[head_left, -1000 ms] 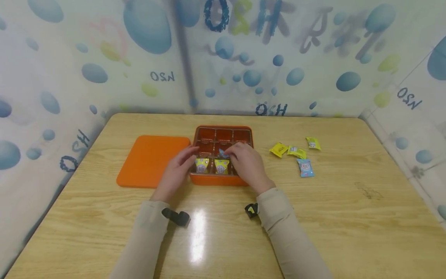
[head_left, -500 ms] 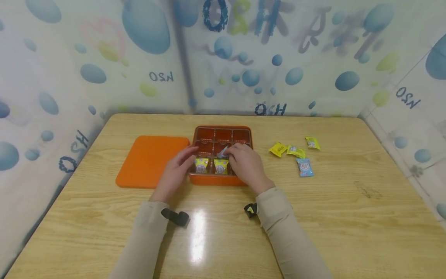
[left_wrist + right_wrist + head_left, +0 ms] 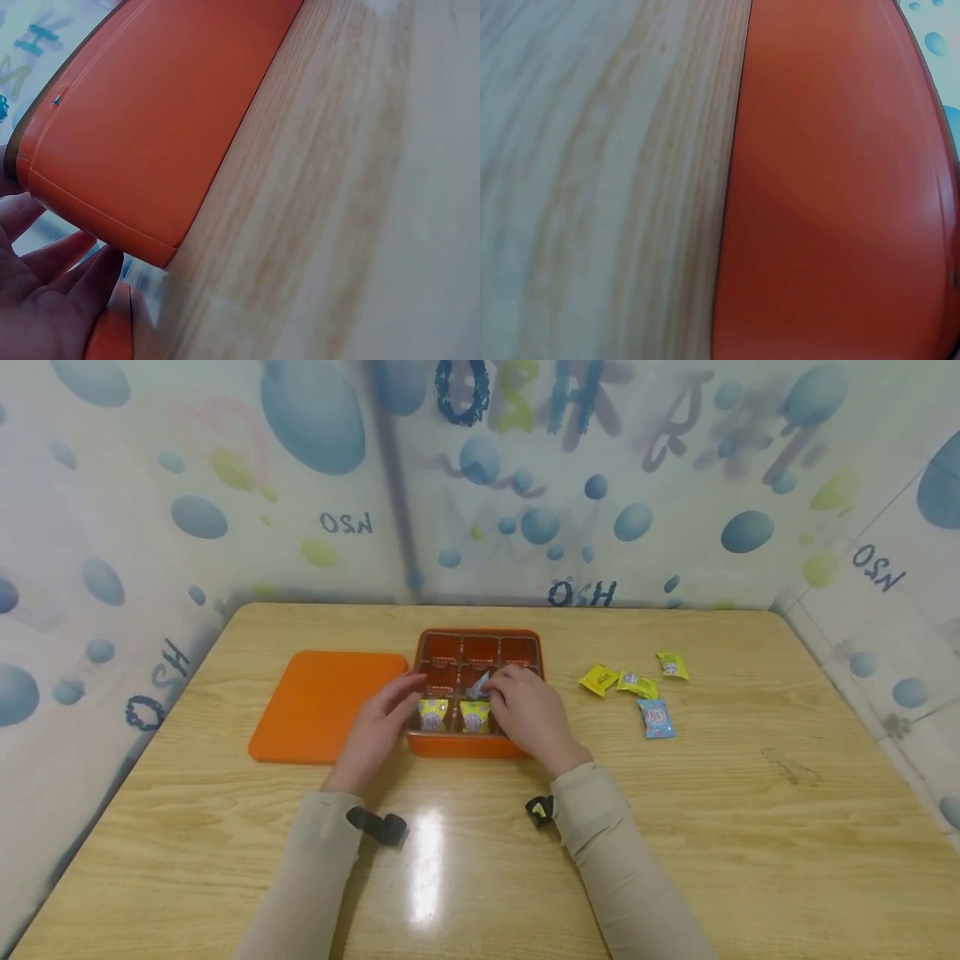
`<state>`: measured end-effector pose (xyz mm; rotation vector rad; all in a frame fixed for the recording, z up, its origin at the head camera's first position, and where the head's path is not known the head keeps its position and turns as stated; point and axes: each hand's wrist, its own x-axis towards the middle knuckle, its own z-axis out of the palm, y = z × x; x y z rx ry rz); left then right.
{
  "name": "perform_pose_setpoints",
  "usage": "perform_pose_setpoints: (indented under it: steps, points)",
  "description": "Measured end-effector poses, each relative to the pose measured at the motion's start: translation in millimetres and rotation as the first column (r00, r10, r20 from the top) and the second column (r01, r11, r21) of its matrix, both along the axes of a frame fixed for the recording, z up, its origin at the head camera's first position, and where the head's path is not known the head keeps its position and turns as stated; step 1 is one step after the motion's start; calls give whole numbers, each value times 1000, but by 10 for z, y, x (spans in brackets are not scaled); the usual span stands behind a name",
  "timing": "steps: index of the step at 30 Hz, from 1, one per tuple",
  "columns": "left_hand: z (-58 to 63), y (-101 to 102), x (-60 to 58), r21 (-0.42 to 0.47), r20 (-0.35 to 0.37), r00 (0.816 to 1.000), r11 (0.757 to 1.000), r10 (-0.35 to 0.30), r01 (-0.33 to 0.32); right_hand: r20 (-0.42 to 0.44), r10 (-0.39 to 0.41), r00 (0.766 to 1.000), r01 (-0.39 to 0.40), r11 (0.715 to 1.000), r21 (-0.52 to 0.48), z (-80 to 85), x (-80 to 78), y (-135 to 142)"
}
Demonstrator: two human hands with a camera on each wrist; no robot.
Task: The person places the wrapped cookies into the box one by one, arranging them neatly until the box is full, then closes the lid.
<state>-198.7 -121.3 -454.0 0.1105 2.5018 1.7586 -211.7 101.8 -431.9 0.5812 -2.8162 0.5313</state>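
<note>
An orange divided box (image 3: pixel 471 746) with a clear compartment tray sits in the middle of the table. Two yellow wrapped candies (image 3: pixel 432 715) stand in its front-row compartments at the left and middle. My right hand (image 3: pixel 534 714) pinches a blue wrapped candy (image 3: pixel 477 686) at the middle compartment, and its fingers partly cover it. My left hand (image 3: pixel 381 718) rests against the box's left side; in the left wrist view, relaxed fingers (image 3: pixel 67 262) touch the orange wall (image 3: pixel 165 112). The right wrist view holds only the box's side (image 3: pixel 832 187) and the table, no hand.
An orange lid (image 3: pixel 327 706) lies flat left of the box. To the right are three yellow wrapped candies (image 3: pixel 599 680) and a blue one (image 3: pixel 656 718) on the wooden table (image 3: pixel 480 877). A printed wall (image 3: pixel 480 502) stands behind the table.
The blue candy in my right fingers has tipped more upright at the middle compartment, the right hand shifting only slightly. My left hand stays at the box.
</note>
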Motion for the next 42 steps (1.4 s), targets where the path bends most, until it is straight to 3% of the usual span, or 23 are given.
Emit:
perform_pose_setpoints:
  steps: [11, 15, 19, 25, 30, 33, 35, 42]
  points:
    - [-38, -7, -13, 0, -21, 1000, 1000, -11, 11, 12, -12, 1000, 12, 998, -64, -5, 3, 18]
    - [21, 5, 1, 11, -3, 1000, 1000, -12, 12, 13, -11, 1000, 12, 996, -85, -10, -6, 26]
    - [138, 41, 51, 26, 32, 999, 1000, -10, 10, 72, -23, 997, 35, 985, -168, -9, -7, 41]
    - [250, 85, 110, 8, 24, 1000, 1000, -4, 4, 154, -8, 988, 57, 946, -319, 0, -17, 89]
    - [258, 87, 112, 20, 24, 1000, 1000, -9, 9, 208, 41, 977, 60, 886, -459, 18, -27, 170]
    - [244, 85, 102, 30, 42, 999, 1000, -6, 5, 221, 51, 974, 67, 867, -493, 30, -45, 242]
    - [181, 62, 72, 20, 40, 999, 1000, -8, 7, 229, 41, 973, 84, 856, -511, 42, -56, 313]
    - [170, 59, 63, 8, 32, 999, 1000, -6, 5, 231, -72, 970, 190, 819, -541, 125, -104, 677]
